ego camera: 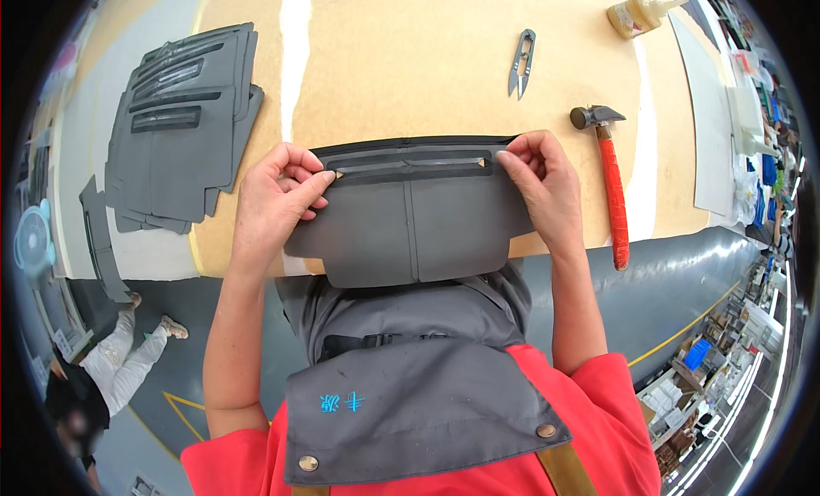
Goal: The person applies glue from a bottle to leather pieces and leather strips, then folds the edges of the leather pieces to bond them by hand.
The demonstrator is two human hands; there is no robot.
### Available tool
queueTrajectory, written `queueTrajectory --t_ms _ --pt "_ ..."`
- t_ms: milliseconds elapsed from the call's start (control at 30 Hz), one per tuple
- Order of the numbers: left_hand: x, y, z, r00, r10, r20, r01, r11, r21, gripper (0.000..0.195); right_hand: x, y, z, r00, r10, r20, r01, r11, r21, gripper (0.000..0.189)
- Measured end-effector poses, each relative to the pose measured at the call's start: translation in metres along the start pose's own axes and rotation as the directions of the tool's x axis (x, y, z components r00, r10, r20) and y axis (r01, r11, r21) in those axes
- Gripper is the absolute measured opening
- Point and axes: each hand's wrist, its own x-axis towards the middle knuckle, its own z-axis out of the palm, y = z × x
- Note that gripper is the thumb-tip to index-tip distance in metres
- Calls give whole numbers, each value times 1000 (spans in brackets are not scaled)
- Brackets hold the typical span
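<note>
A dark grey, leather-like panel (371,220) lies across the front edge of the table, its lower part overhanging towards my lap. Near its top runs a long narrow slot framed in black, and a seam goes down its middle. My left hand (278,191) pinches the panel's upper left corner between thumb and fingers, by the slot's left end. At the upper right corner my right hand (541,182) grips the edge in the same way, its thumb on the face. What the curled fingers touch behind the panel is hidden.
Similar grey panels (186,163) are stacked at the left, with a narrow piece (102,246) over the table edge. Thread snips (522,63), a hammer with a red-wrapped handle (614,195) and a yellowish squeeze bottle (634,18) lie at the right. A person (83,393) is at lower left.
</note>
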Motion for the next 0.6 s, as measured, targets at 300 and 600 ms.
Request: queueTrajectory --t_ms 300,600 --pt "1 1 0 1000 -5 -4 5 1000 14 14 -10 30 2 705 -709 22 655 638 -404 30" --pt "1 -3 4 1000 19 -8 -19 996 -84 12 -3 8 -15 874 -475 104 486 853 -191 23"
